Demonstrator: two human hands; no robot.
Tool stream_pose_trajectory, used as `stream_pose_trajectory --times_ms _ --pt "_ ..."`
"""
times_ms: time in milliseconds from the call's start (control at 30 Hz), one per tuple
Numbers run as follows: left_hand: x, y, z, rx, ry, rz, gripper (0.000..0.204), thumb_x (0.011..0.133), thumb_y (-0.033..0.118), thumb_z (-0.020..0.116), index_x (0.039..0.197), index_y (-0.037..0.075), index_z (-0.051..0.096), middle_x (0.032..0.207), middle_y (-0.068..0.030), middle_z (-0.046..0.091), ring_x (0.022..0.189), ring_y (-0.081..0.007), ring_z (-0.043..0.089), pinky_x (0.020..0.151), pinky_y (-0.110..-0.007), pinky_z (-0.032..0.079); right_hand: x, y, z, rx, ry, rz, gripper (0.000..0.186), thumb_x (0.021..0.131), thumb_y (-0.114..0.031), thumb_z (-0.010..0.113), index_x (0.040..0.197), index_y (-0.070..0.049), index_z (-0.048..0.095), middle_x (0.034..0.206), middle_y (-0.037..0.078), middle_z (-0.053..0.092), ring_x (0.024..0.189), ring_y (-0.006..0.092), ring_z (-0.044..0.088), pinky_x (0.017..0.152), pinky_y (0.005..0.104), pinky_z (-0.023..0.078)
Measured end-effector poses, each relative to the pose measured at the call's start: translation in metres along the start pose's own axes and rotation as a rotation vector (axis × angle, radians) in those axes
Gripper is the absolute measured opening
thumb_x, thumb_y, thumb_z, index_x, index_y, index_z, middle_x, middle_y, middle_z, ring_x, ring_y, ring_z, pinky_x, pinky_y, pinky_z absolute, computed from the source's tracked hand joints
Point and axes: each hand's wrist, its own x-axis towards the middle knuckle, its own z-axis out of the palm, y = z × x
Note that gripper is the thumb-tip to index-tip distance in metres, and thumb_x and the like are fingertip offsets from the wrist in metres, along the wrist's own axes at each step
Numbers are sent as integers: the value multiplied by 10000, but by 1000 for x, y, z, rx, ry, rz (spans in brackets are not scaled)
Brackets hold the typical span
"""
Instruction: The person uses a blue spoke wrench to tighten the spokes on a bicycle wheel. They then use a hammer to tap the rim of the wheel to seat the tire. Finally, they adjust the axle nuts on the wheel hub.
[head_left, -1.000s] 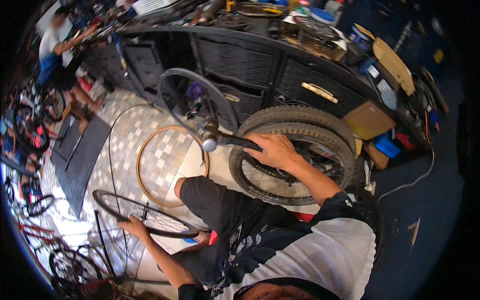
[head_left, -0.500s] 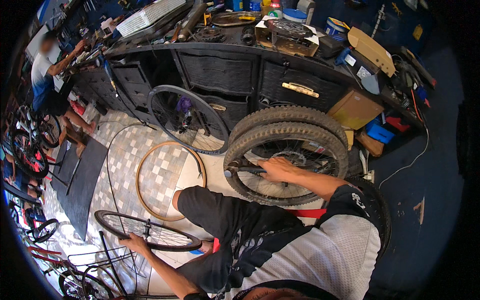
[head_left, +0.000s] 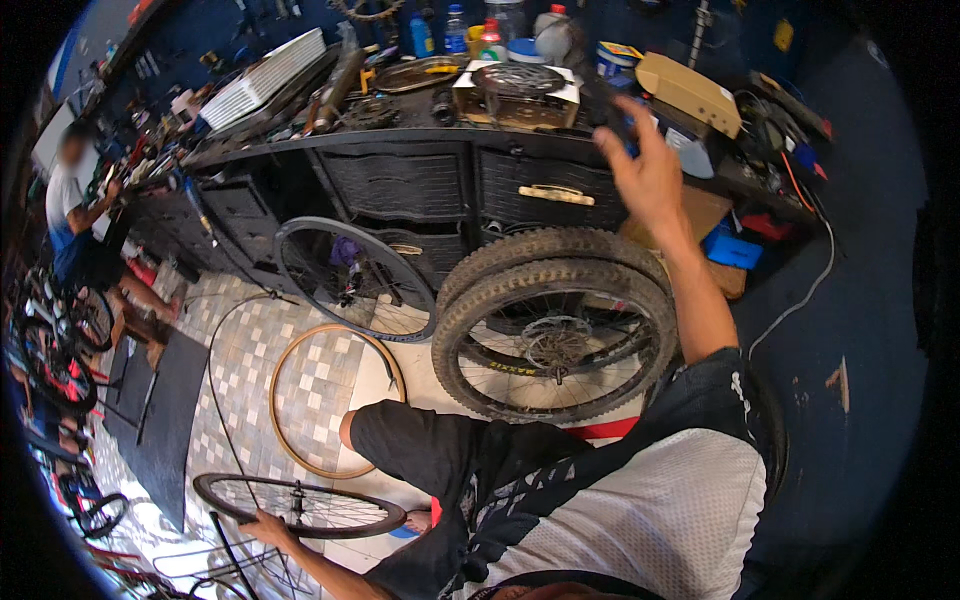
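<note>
At the lower left, my left hand (head_left: 268, 527) grips the near edge of a bicycle wheel (head_left: 385, 520) with a thin dark tyre, tilted nearly flat. My right hand (head_left: 650, 180) is raised in front of the workbench edge, its thumb and fingers apart. I see nothing held in it, though a dark blurred shape lies behind its fingertips. Below that hand stand two wheels with muddy knobby tyres (head_left: 455, 345), one behind the other. A loose tan-edged tyre (head_left: 283, 425) rests on the tiled floor, above the wheel in my left hand.
Another thin-tyred wheel (head_left: 290, 265) leans against the dark cabinet (head_left: 395, 180). The workbench carries a white basket (head_left: 262, 80), an open box with a chainring (head_left: 515, 100), bottles and a cardboard box (head_left: 690, 92). A person (head_left: 75, 205) stands at the far left near several bicycles.
My right hand has moved up from the knobby wheels to the workbench edge. The hammer-like tool it held no longer shows in it. My left hand keeps its grip on the wheel.
</note>
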Motion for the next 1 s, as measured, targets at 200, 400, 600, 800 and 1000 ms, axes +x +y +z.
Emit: stream_pose_trajectory --times_ms 200,400,600,800,1000 --pt "36 -27 3 -74 -37 -55 596 941 183 607 1373 -164 386 1299 -406 562 1095 -523 618 964 -555 494 21 72 -102 -347 313 224 499 1000 -448 647 1428 -202 576 1199 216 732 1106 427 702 904 507 546" --pt "76 -53 9 72 135 138 462 957 286 715 1148 -39 448 954 -255 676 783 -417 666 734 -524 552 -15 104 -203 -837 169 557 433 1013 -344 623 1405 -168 568 1227 221 718 1142 449 676 919 561 530" --pt "87 -49 15 53 -103 -17 612 962 241 638 1351 -153 378 1271 -396 559 1081 -530 619 953 -572 489 -29 134 -216 -976 -133 680 463 965 -296 692 1402 -160 622 1282 215 710 1218 410 667 985 515 549" --pt "62 -30 23 -46 -12 33 653 940 221 638 1392 -126 318 1186 -384 614 982 -554 645 899 -611 495 -7 163 -196 -1014 -282 676 357 940 -286 727 1220 -64 731 1290 214 708 1204 394 679 985 502 561" --pt "48 -74 19 33 -31 38 630 1011 246 592 1475 -100 343 1290 -363 599 1013 -477 666 888 -558 546 19 200 -170 -1143 -386 518 351 970 -322 664 1215 -79 728 1249 220 722 1168 411 694 968 529 559"
